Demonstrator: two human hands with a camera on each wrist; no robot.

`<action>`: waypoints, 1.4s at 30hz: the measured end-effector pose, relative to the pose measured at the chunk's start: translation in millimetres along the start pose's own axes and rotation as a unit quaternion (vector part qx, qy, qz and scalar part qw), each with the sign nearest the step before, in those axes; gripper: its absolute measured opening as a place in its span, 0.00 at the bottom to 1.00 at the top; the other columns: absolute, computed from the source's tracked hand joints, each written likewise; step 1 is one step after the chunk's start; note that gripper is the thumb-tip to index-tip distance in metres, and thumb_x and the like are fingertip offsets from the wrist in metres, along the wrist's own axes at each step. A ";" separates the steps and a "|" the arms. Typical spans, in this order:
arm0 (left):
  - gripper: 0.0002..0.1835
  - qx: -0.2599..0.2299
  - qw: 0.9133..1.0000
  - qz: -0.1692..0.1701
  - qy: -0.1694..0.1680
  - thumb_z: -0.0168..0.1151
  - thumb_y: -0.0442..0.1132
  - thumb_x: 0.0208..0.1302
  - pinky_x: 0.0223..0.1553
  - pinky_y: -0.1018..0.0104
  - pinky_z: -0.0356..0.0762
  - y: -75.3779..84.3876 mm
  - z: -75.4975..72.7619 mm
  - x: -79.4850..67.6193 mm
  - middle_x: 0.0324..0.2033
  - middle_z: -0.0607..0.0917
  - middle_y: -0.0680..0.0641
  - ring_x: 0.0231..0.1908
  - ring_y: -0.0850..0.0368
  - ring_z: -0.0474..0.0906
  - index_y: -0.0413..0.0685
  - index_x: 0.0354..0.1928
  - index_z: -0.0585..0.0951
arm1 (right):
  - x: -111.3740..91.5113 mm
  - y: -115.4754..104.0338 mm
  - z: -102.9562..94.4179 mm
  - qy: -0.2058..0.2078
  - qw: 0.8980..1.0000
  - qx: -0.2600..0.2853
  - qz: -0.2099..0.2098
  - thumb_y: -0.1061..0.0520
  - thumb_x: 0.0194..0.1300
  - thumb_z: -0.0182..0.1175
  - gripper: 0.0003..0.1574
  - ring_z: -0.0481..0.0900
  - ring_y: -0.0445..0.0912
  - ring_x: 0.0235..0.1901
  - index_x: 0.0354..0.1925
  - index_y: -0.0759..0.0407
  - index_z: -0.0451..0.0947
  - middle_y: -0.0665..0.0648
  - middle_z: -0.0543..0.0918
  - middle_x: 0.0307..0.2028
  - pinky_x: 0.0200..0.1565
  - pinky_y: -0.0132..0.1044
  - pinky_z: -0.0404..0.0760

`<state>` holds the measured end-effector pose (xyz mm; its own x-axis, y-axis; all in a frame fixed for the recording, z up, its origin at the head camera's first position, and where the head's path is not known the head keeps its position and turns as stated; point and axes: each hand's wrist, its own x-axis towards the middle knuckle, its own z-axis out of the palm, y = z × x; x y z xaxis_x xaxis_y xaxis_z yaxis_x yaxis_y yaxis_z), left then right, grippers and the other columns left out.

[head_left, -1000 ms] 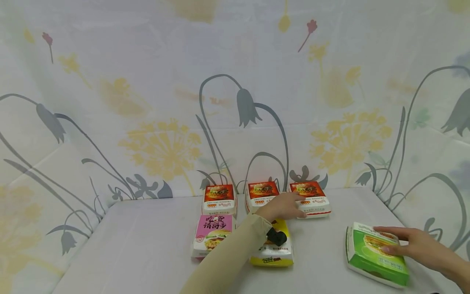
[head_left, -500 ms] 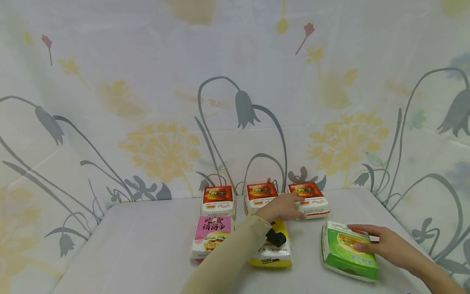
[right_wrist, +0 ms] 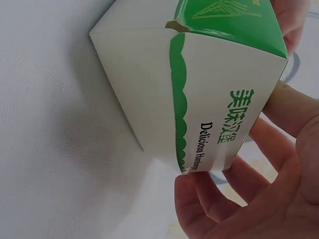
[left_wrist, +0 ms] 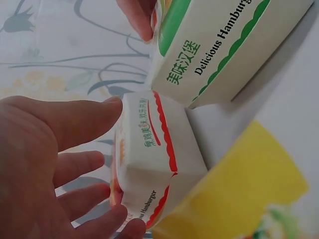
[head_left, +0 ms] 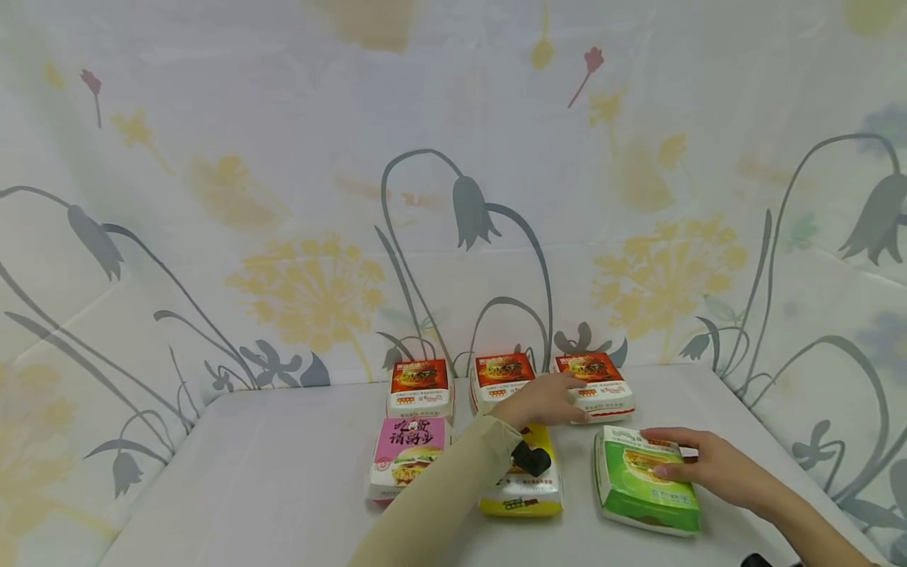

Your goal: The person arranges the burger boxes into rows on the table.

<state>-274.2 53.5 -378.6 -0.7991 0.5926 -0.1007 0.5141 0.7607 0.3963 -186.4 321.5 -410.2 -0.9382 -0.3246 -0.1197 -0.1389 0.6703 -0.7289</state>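
My right hand [head_left: 683,457] grips a green-and-white burger box [head_left: 645,480] on the right, thumb on its lid and fingers at the far edge. The right wrist view shows my fingertips against the side of this box [right_wrist: 214,104]. My left hand [head_left: 542,399] reaches across to the rightmost of three red-and-white burger boxes [head_left: 602,398], its fingers spread at the lid. Close up in the left wrist view, my left hand [left_wrist: 55,164] has the thumb near the corner of that red-trimmed box [left_wrist: 149,134]. The green box [left_wrist: 209,55] stands close beside it.
Two more red-topped boxes, one at left [head_left: 421,390] and one in the middle [head_left: 499,374], stand at the back by the flowered cloth [head_left: 326,291]. In front are a pink box [head_left: 407,457] and a yellow-and-white box [head_left: 527,504], partly under my left sleeve [head_left: 446,488].
My right hand has brought the green burger box leftward over the white table, closer to the other boxes. My left hand has stayed in place at the rightmost red-and-white box.
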 end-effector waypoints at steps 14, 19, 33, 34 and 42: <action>0.28 -0.051 0.997 0.049 0.028 0.64 0.53 0.67 0.58 0.65 0.72 2.9 -11.0 -23.8 0.62 0.78 0.56 0.61 0.61 0.73 0.62 0.68 0.75 | -0.7 -0.1 -0.7 -0.010 1.000 0.012 -0.010 0.50 0.63 0.68 0.39 0.68 0.71 0.61 0.67 0.67 0.70 0.74 0.74 0.60 0.52 0.59 0.77; 0.26 -0.097 0.993 0.073 0.003 0.64 0.54 0.67 0.52 0.69 0.75 9.5 -10.2 -36.0 0.58 0.81 0.55 0.58 0.61 0.76 0.61 0.66 0.77 | -1.2 -0.1 -1.2 -0.012 1.000 0.014 -0.014 0.50 0.64 0.67 0.39 0.67 0.72 0.61 0.67 0.67 0.70 0.74 0.74 0.60 0.52 0.60 0.77; 0.25 -0.126 0.984 0.112 -0.051 0.64 0.51 0.68 0.40 0.80 0.73 20.6 5.2 -54.8 0.55 0.81 0.64 0.46 0.75 0.78 0.58 0.65 0.78 | 2.3 1.5 -1.2 -0.020 0.999 0.014 -0.040 0.50 0.67 0.65 0.38 0.69 0.69 0.60 0.67 0.69 0.69 0.74 0.74 0.60 0.44 0.32 0.79; 0.25 -0.119 0.985 0.110 -0.054 0.64 0.51 0.68 0.40 0.80 0.73 21.1 5.9 -55.0 0.55 0.81 0.65 0.46 0.76 0.77 0.59 0.65 0.78 | 2.6 1.8 -1.1 -0.019 0.999 0.013 -0.042 0.50 0.67 0.65 0.38 0.69 0.69 0.60 0.67 0.68 0.69 0.74 0.74 0.60 0.44 0.32 0.78; 0.25 -0.081 0.987 0.116 -0.071 0.64 0.53 0.68 0.42 0.80 0.72 21.9 9.0 -53.3 0.57 0.79 0.66 0.46 0.76 0.78 0.61 0.66 0.77 | 4.4 2.8 -0.2 -0.010 0.998 -0.008 -0.056 0.49 0.67 0.65 0.36 0.71 0.62 0.59 0.66 0.66 0.71 0.71 0.75 0.61 0.45 0.31 0.79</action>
<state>-217.5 40.9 -372.7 -0.6081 0.7858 -0.1126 0.6128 0.5549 0.5626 -191.0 322.1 -412.7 -0.9103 -0.4108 -0.0511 -0.2474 0.6390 -0.7283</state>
